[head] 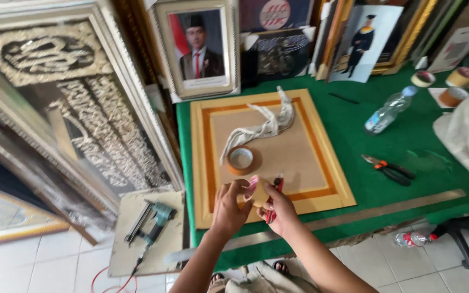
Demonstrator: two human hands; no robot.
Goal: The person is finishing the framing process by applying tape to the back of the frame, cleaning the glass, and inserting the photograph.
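Just one view here, a head-worn cam looking steeply down from the near edge of the green cloth-covered table [365, 146]. It faces toward the far edge, fairly close, tilted a bit.

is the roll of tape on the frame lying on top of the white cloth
No, the roll of brown tape lies flat on the brown backing of the wooden frame, beside the lower end of the twisted white cloth, not on it.

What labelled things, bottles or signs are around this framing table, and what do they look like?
Clear plastic bottle, lying on the green table right of the wooden frame: blue cap, pale label.
Second bottle, on the tiled floor below the table's edge: clear, red label.
Round emblem sign, at the back wall: red and white on dark ground.
Small printed card, far right corner: white, grey patch.
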